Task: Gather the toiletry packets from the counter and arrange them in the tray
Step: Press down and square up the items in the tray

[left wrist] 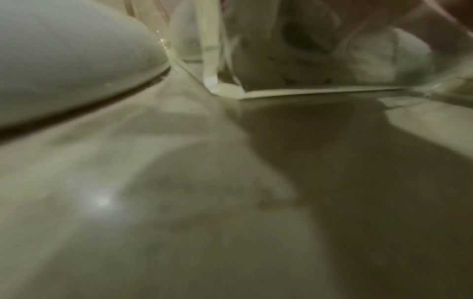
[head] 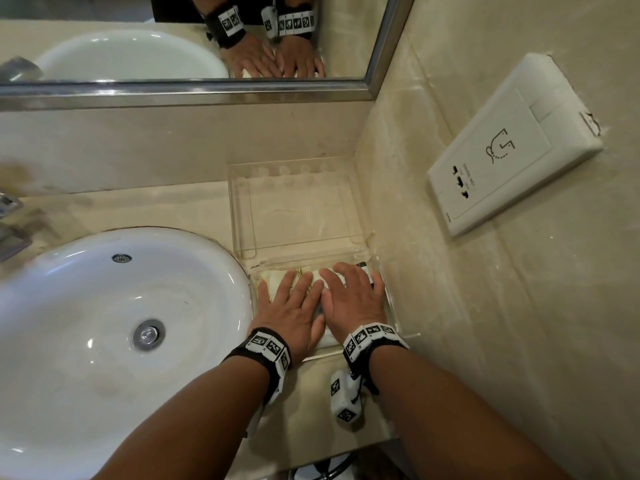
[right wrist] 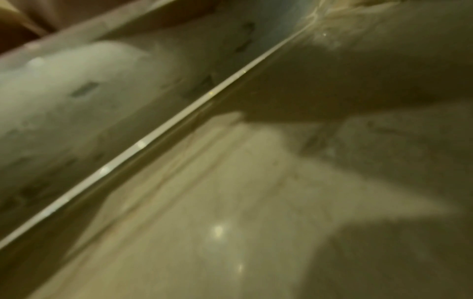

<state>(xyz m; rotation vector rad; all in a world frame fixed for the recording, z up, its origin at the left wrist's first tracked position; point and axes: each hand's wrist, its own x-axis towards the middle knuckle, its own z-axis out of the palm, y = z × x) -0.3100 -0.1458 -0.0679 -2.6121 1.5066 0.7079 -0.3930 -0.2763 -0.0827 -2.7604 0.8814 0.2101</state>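
In the tray [head: 389, 299], packets [head: 277, 277] under flat fingers [head: 289, 282] of 2 hands.

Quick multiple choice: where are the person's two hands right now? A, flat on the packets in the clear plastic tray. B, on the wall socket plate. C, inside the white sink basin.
A: the left hand and right hand lie flat, side by side, on the white toiletry packets inside the clear plastic tray.

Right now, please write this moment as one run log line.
left hand: flat on packets | right hand: flat on packets | packets: inside clear tray | counter: no packets visible
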